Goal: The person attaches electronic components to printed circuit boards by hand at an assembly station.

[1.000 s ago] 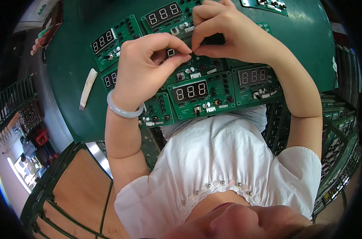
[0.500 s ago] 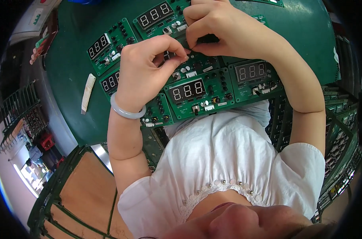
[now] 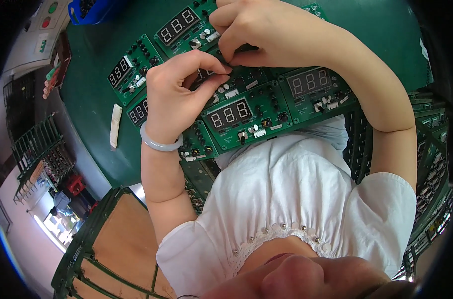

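Green circuit boards with three-digit displays lie side by side on the table. Above the middle board [image 3: 251,74], my left hand [image 3: 171,94] has thumb and forefinger pinched at the board's upper part. Its wrist wears a pale bangle [image 3: 162,144]. Close by, my right hand [image 3: 259,32] is bent in a pinch, fingertips almost meeting the left ones. Whatever is between the fingertips is too small to make out. Part of the middle board's display is hidden by my left hand. Nearer me sits another board [image 3: 231,113], with a further board [image 3: 311,87] to its right.
More boards lie at the far side [image 3: 177,27] and at the left [image 3: 124,74]. A whitish strip [image 3: 115,124] rests on the green table [image 3: 94,144]. At the far left edge stands a blue bin [image 3: 94,15] holding dark parts. Racks surround the table.
The view has shifted, bringing more of the blue bin in at the far left. Both hands stay pinched over the same board, their fingertips slightly closer together.
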Demonstrator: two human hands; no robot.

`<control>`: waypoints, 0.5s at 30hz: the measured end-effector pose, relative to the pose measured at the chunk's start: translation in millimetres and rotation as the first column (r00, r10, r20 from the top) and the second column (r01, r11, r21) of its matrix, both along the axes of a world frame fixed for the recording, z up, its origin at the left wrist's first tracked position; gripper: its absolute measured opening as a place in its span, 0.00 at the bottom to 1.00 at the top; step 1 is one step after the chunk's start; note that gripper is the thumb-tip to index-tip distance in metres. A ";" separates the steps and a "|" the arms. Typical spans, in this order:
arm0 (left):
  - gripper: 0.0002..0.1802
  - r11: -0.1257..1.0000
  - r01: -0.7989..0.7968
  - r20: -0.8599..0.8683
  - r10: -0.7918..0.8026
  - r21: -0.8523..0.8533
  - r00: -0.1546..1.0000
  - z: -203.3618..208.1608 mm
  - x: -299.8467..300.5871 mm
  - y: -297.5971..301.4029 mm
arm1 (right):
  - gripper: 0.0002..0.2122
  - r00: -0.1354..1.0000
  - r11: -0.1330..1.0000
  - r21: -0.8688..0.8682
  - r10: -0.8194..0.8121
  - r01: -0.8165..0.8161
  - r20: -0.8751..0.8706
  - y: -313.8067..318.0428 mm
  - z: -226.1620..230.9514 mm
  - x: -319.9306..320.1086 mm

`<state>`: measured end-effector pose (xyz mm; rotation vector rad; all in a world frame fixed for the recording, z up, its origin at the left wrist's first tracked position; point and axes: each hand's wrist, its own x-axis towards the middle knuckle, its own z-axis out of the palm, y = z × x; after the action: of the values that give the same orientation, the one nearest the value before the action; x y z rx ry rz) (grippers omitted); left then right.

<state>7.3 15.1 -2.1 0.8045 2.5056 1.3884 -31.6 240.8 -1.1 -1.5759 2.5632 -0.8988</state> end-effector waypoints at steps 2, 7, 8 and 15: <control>0.10 0.998 -0.038 -0.019 0.037 -0.055 0.999 5.3 1.3 3.1 | 0.03 0.999 0.997 0.082 -0.003 0.000 0.045 -0.7 4.9 -0.1; 0.10 0.994 -0.025 -0.117 0.013 -0.105 0.993 6.0 0.1 4.8 | 0.03 0.999 0.999 0.051 -0.012 0.010 0.039 1.8 7.1 0.8; 0.10 0.994 0.011 -0.196 -0.033 -0.113 0.980 4.9 -1.0 5.3 | 0.03 0.999 0.999 0.035 -0.020 0.019 0.029 3.5 8.1 0.8; 0.10 0.989 -0.024 -0.219 -0.008 -0.143 0.976 4.8 6.3 3.9 | 0.01 0.995 0.990 -0.121 -0.059 0.068 0.076 15.1 24.1 -4.3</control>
<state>13.6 19.0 2.7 0.9660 2.7388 1.1584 -35.9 256.0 23.1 -1.4666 2.5673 -1.1191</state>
